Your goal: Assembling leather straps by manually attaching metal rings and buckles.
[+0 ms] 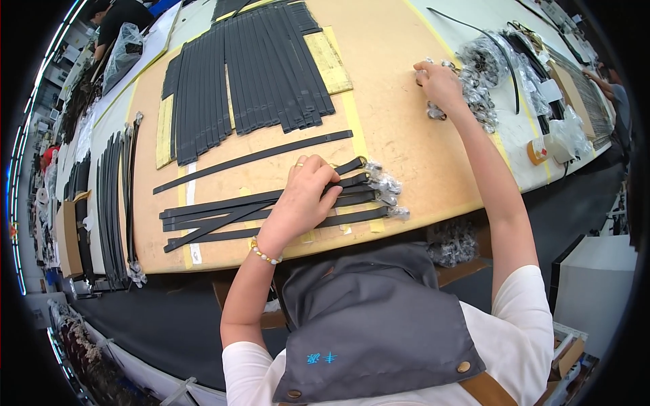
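My left hand [309, 193] is closed on a black strap [223, 229] that slants across several others near the table's front edge. These straps end at the right in metal fittings [384, 184] wrapped in clear plastic. My right hand [441, 86] is at the left side of a pile of small plastic-wrapped metal pieces [479, 101], fingers bent together; what they pinch, if anything, is too small to make out. A single black strap [254, 162] lies just beyond my left hand. Farther off, many black straps [250, 74] lie side by side in a broad row.
Under the far straps show yellow boards [330, 62]. More straps [110, 203] hang over the table's left part. A clear plastic bag [572, 135] and an orange-and-white container [538, 150] stand at the right. One person [122, 24] is at the far left, another [617, 95] at the right edge.
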A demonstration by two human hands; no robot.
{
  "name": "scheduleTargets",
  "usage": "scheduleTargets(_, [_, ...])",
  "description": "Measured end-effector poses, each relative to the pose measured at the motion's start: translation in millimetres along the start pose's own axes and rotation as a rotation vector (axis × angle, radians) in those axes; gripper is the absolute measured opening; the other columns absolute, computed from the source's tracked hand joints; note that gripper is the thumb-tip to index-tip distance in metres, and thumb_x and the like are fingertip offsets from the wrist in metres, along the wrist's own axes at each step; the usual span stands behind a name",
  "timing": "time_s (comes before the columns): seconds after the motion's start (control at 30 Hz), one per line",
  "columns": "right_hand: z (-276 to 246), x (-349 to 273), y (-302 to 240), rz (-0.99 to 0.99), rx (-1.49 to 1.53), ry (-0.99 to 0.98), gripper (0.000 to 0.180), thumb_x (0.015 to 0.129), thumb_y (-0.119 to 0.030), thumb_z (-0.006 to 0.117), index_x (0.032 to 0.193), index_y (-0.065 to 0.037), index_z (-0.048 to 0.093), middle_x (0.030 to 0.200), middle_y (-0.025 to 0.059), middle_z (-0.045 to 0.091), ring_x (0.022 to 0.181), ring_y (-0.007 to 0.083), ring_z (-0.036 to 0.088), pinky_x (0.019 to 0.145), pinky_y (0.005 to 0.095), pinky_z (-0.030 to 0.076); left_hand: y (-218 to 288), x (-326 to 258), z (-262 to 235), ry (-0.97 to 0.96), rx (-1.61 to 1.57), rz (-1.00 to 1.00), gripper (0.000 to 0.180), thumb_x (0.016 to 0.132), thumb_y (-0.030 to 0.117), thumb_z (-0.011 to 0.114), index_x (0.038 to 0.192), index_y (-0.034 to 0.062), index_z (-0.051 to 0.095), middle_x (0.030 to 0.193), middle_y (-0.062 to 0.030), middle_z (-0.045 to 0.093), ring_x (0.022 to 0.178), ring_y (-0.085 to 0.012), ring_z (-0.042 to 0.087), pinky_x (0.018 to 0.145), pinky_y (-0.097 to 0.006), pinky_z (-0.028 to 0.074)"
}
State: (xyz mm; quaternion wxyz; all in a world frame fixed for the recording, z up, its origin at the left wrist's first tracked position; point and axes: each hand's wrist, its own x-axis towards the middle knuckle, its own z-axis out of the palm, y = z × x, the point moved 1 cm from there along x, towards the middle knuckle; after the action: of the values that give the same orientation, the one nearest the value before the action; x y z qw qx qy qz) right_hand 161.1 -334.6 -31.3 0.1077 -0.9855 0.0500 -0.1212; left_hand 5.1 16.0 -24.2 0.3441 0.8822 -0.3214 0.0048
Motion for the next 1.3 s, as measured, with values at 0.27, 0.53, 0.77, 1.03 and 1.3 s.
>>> scheduleTargets(0.27, [18,-34,-48,-0.203,0.169,-0.046,0.017,0.09,-0.013,0.058,0.103,-0.008,0.068,0.093,0.0133,0.073,0.092,0.0329,0.07,0.083,0.0454,0.054,-36,37,-6,0.126,0.141,0.021,0.019,0.088,0.013,0.074,0.101,0.001,0.066,0.1,-0.0123,0.062,0.1,-0.0308,0.056,0.092,-0.04,0.046])
scheduleTargets(0.53, [-11,-87,-72,0.003,0.848,-0.502,0.021,0.093,-0.014,0.066,0.109,-0.002,0.06,0.094,0.0065,0.07,0.084,0.0128,0.071,0.072,0.0254,0.054,-52,54,-8,-0.054,0.114,-0.094,0.019,0.083,0.013,0.076,0.09,0.0009,0.064,0.091,-0.0113,0.063,0.094,-0.0279,0.057,0.084,-0.036,0.05])
scheduleTargets(0.77, [-14,-110,-79,0.181,1.484,-0.751,0.027,0.1,-0.016,0.065,0.122,0.0,0.063,0.101,0.0054,0.07,0.09,0.0127,0.073,0.078,0.0213,0.057,-25,45,-20,0.077,-0.325,-0.118,0.015,0.086,0.006,0.075,0.097,0.0003,0.067,0.087,-0.0052,0.069,0.076,-0.0139,0.063,0.071,-0.029,0.052])
scheduleTargets(1.03, [-35,-128,-94,0.103,1.669,-0.837,0.031,0.101,-0.016,0.065,0.126,0.002,0.064,0.107,0.0097,0.072,0.1,0.0188,0.074,0.082,0.0234,0.059,5,38,-22,0.201,-0.287,0.025,0.019,0.083,0.003,0.077,0.101,0.0022,0.073,0.086,-0.0014,0.069,0.067,-0.0058,0.056,0.057,-0.022,0.043])
scheduleTargets(1.3, [-40,-140,-102,0.041,1.52,-0.788,0.027,0.099,-0.014,0.069,0.122,0.001,0.069,0.106,0.0099,0.073,0.098,0.017,0.074,0.079,0.0237,0.06,19,34,-23,0.173,-0.263,0.01,0.02,0.079,0.007,0.078,0.098,0.0032,0.071,0.089,-0.0076,0.072,0.076,-0.0194,0.07,0.067,-0.029,0.055])
